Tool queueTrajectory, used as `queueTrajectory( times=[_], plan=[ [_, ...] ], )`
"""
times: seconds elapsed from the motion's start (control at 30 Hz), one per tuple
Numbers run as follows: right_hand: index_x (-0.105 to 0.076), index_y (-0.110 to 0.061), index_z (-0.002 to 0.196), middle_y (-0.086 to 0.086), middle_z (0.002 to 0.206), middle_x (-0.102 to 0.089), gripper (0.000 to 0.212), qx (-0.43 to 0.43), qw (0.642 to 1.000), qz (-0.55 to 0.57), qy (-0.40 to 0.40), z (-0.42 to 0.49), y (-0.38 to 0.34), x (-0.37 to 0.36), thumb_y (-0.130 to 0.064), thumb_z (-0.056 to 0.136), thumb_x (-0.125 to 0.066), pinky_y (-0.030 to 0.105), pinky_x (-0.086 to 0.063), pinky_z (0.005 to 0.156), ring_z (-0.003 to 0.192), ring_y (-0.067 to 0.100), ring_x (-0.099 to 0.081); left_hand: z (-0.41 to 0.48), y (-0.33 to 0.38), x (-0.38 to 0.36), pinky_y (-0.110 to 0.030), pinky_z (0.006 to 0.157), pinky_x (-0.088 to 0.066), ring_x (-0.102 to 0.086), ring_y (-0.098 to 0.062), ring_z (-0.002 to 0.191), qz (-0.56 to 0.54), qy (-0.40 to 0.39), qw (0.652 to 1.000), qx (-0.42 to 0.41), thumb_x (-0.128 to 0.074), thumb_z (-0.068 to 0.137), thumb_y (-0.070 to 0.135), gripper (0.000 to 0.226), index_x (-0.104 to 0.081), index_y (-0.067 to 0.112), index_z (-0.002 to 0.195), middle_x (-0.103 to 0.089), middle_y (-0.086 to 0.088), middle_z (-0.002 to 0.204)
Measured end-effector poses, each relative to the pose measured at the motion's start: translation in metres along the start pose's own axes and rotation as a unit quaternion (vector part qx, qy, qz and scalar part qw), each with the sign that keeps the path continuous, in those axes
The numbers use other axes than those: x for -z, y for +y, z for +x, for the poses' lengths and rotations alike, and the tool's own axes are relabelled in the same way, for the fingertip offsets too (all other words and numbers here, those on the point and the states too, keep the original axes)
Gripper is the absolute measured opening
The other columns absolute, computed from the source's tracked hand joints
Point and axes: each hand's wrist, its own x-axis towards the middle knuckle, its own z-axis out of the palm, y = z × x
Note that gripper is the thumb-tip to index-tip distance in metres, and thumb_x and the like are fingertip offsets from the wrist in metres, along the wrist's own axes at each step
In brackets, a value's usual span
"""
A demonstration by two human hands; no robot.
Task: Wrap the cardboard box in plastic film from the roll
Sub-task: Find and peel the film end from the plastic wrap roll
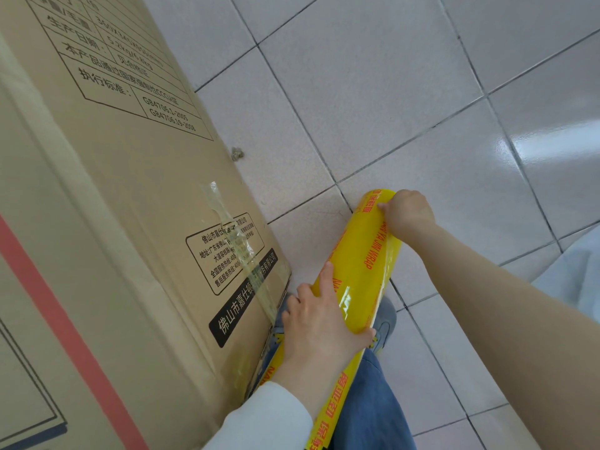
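The box (113,206) is the biggest thing here. It stands tall on the floor (406,92) and fills the left of my view, with black printed panels and a red stripe on its faces. Clear tape (227,222) runs crumpled down the side that faces me, across the lower print. The floor is pale square tile with dark joints, and it stretches away to the right and ahead.

The roll (363,271) is long and yellow with red lettering. It is held off the floor just right of the box's lower corner, and slants from near my body up and away. Its near end passes under my left forearm. A bit of yellow also shows left of my wrist, close against the box, and I cannot tell whether that is loose film.

My jeans (373,410) and a grey shoe (384,319) lie under the roll.

My left grip (321,323), coming out of a white sleeve (269,417), holds the roll at its middle. The forefinger lies straight along it and the thumb is hooked round the right side. My right grip (409,212) is closed over the far end, fingers curled over the top and thumb pressed on the film.
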Motion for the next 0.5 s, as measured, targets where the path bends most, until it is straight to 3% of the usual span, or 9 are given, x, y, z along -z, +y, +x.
queueTrajectory(
  times=[0.13, 0.27, 0.43, 0.5],
  plan=[
    [-0.039, 0.008, 0.131, 0.023, 0.133, -0.043, 0.037, 0.024, 0.999, -0.023, 0.042, -0.007, 0.001, -0.006, -0.016, 0.103, -0.036, 0.037, -0.042, 0.093, 0.120, 0.036, -0.049, 0.000, 0.001, -0.001, -0.042, 0.106, -0.032, -0.032, -0.028, 0.130, -0.007, -0.003, 1.000, 0.003, -0.068, 0.066, 0.062, 0.114, 0.009, 0.031, 0.145, -0.030, -0.010, 0.141],
    [-0.039, 0.004, 0.123, 0.023, 0.126, -0.047, 0.027, 0.023, 0.994, -0.037, 0.098, -0.011, 0.005, -0.009, 0.004, 0.097, -0.033, 0.037, -0.044, 0.085, 0.112, 0.037, -0.054, -0.001, 0.001, -0.001, -0.041, 0.106, -0.031, -0.032, -0.027, 0.131, -0.025, -0.004, 1.000, 0.009, -0.068, 0.066, 0.061, 0.113, 0.008, 0.032, 0.145, -0.030, -0.008, 0.142],
    [-0.043, 0.002, 0.121, 0.023, 0.123, -0.053, 0.027, -0.085, 0.969, 0.204, 0.113, -0.007, 0.017, -0.011, 0.001, 0.095, -0.036, 0.039, -0.041, 0.084, 0.111, 0.038, -0.052, -0.003, 0.003, -0.002, -0.041, 0.105, -0.031, -0.032, -0.027, 0.130, -0.019, -0.003, 1.000, 0.006, -0.068, 0.067, 0.062, 0.112, 0.008, 0.033, 0.144, -0.030, -0.007, 0.142],
    [-0.046, 0.001, 0.124, 0.021, 0.126, -0.053, 0.030, -0.120, 0.957, 0.245, 0.097, -0.005, 0.022, -0.010, 0.000, 0.095, -0.039, 0.037, -0.043, 0.087, 0.115, 0.036, -0.052, -0.003, 0.003, -0.002, -0.042, 0.105, -0.031, -0.032, -0.028, 0.130, -0.013, -0.009, 1.000, 0.004, -0.067, 0.067, 0.062, 0.112, 0.008, 0.033, 0.144, -0.030, -0.007, 0.142]
  ],
)
